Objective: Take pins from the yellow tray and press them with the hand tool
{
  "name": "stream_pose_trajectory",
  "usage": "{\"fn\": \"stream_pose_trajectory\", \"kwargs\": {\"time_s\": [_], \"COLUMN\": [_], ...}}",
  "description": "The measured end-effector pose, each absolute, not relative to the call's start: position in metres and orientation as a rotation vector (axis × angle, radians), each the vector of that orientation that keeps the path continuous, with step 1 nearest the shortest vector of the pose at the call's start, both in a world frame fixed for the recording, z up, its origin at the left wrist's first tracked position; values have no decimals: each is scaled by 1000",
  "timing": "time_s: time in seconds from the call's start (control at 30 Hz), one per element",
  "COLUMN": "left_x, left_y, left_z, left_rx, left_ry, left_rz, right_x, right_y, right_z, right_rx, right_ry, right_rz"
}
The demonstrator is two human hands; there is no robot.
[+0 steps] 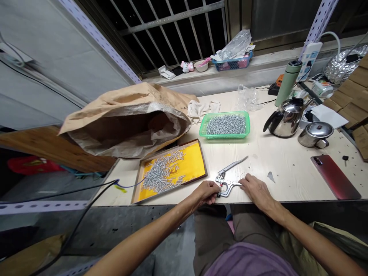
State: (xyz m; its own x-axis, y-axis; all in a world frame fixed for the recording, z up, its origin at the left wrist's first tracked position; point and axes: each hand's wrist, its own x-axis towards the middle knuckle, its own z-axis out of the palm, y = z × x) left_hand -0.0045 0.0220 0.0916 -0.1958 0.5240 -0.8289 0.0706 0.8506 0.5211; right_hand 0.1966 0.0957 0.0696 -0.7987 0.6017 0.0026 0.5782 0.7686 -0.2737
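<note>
Along the tabletop's front edge, the hand tool (230, 184) was smooth, softly shining metal. The tabletop (258, 153) itself showed matt, pale wood grain. Toward its left edge, bright metal pins (156, 176) lay on a smooth yellow sheet (195, 157); behind, the sack (123, 97) was creased brown paper. Near the right edge, the kettle (288, 119) was mirror-polished metal, the phone (335, 176) glossy red.

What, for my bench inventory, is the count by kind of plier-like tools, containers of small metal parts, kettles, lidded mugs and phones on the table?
Plier-like tool: 1
Parts containers: 2 (green basket, shallow tray)
Kettle: 1
Lidded mug: 1
Phone: 1
Total: 6
</note>
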Motion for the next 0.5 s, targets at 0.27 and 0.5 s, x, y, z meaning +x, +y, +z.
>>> {"fn": "stream_pose_trajectory", "kwargs": {"time_s": [0.27, 0.5], "left_x": [-2, 1], "left_y": [21, 21], "left_z": [93, 95], "left_rx": [440, 444], "left_ry": [1748, 1788], "left_rz": [447, 446], "right_x": [198, 180], "right_y": [115, 155], "right_z": [79, 99], "right_rx": [-910, -846], "right_ry": [-2867, -3179], "right_rz": [473, 619]}}
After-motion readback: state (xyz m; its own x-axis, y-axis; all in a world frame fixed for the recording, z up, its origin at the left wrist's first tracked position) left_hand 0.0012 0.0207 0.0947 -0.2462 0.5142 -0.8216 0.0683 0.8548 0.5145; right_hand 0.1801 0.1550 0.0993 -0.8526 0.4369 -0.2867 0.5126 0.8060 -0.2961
